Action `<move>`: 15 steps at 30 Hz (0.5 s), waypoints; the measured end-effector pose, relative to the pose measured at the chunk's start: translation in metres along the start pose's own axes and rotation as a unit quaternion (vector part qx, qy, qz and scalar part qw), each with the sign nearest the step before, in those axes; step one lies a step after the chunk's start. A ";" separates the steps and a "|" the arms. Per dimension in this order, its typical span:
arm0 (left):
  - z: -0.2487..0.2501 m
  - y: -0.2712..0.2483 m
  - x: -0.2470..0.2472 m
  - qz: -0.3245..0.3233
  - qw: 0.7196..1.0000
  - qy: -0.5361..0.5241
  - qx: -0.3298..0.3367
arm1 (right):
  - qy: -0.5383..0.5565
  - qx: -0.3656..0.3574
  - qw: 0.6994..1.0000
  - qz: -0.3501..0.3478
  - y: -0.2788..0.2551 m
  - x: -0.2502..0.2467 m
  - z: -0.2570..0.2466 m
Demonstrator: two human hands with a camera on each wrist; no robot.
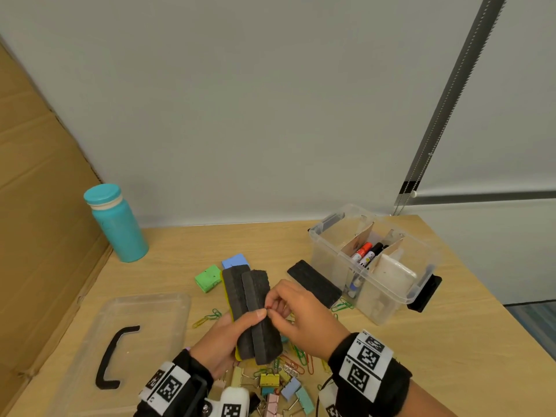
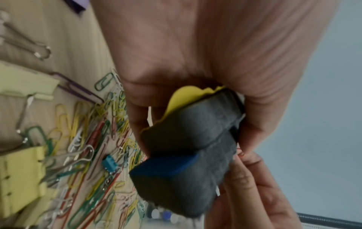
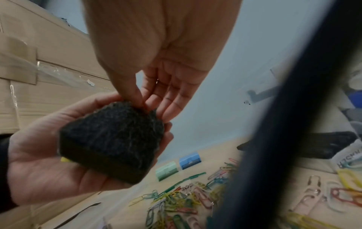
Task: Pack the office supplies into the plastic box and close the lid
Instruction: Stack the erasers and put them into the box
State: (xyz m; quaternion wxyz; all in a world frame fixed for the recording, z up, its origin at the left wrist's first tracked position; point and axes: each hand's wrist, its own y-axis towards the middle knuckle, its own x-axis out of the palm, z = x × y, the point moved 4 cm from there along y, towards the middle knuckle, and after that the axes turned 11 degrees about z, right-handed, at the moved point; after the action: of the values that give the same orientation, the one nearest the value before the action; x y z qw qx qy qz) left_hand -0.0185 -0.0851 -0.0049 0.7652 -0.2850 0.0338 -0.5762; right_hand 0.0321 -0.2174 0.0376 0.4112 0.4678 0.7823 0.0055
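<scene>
My left hand grips two black felt erasers stacked side by side above the table; the left wrist view shows one backed yellow and one backed blue. My right hand pinches a small red paper clip at the erasers' right edge, beside my left thumb. The clip shows by the felt in the left wrist view. The clear plastic box stands open at the right with cardboard dividers and markers inside. Its lid lies at the left, black handle up.
A third black eraser lies beside the box. Coloured paper clips and binder clips are strewn under my hands. A green box and a blue box sit behind. A teal bottle stands back left against cardboard.
</scene>
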 end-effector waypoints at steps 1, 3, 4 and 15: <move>-0.001 0.001 -0.002 0.000 1.000 0.009 0.006 | -0.010 0.003 1.000 -0.012 -0.001 0.001 0.002; -0.002 0.002 -0.008 0.008 1.000 0.007 0.012 | -0.051 0.016 0.998 -0.038 -0.007 0.004 0.010; 0.000 0.003 -0.010 0.017 1.000 -0.002 0.011 | -0.078 0.024 0.995 -0.060 -0.012 0.004 0.016; 0.000 0.014 -0.053 0.053 0.998 -0.031 0.024 | -0.345 0.164 0.921 -0.073 0.006 -0.014 0.098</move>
State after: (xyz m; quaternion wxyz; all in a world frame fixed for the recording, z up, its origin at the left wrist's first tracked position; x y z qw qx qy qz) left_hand -0.0241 -0.0353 -0.0257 0.8017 -0.2827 0.0111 -0.5266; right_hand 0.1032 -0.2616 -0.0161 0.5725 0.4430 0.6138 -0.3151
